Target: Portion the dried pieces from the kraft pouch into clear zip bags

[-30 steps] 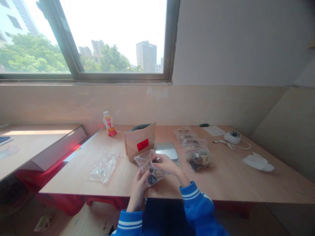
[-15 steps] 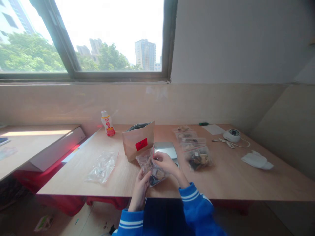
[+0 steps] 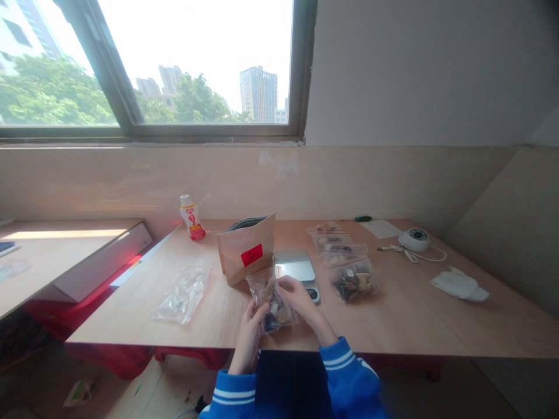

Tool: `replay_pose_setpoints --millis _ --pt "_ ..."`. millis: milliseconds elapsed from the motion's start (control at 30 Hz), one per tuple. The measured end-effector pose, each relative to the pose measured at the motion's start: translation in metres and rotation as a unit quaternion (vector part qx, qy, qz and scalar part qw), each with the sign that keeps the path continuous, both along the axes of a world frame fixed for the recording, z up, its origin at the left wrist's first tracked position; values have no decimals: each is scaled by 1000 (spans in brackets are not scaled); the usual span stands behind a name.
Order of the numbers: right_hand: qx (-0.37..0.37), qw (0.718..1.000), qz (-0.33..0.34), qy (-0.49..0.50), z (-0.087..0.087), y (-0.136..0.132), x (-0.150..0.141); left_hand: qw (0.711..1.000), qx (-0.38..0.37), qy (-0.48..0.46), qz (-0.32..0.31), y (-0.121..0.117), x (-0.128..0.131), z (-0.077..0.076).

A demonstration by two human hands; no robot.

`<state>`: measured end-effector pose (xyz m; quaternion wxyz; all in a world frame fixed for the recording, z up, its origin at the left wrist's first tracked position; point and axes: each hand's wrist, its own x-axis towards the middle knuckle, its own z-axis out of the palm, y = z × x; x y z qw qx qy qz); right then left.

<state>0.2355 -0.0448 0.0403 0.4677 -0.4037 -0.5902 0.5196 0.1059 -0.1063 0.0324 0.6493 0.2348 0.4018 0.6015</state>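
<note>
"At the near side of the tabletop (image 3: 406, 326), what is held?"

"A clear zip bag (image 3: 275, 311) of dark and tan pieces, just in front of the scale (image 3: 294, 266) and the brown pouch (image 3: 233, 256). The left hand (image 3: 251, 327) has its grip closed on the bag's left side; the right hand (image 3: 297, 295) has thumb and fingers together on its upper right edge."

"And beside it?"

"To the left, a flat clear bag (image 3: 186, 294); to the right, a row of filled zip bags (image 3: 353, 281), the nearest containing dark and tan pieces and a small white item. A crumpled white item (image 3: 459, 285) lies farther right."

"Which labels can be read?"

"None with certainty. The upright, open-topped pouch bears a red label (image 3: 252, 255) with dark marks too small to read. Behind it and to the left, the bottle (image 3: 192, 219) shows red and yellow print, likewise illegible. No brand can be made out on the scale or the white domed device (image 3: 413, 240)."

"What is obscured?"

"The right hand covers part of the scale; fingers hide part of the held bag; the pouch's contents cannot be identified. At the far left, another table (image 3: 65, 256) is cut off by the frame."
</note>
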Motion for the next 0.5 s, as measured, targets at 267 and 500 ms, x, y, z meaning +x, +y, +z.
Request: replay_pose_setpoints --millis 267,500 --pt "56 994 -73 -55 12 5 -1 1000 -5 -2 -1 2 -3 -5" --pt "96 984 -73 -130 22 4 8 1000 -9 8 -2 0 -4 -2"
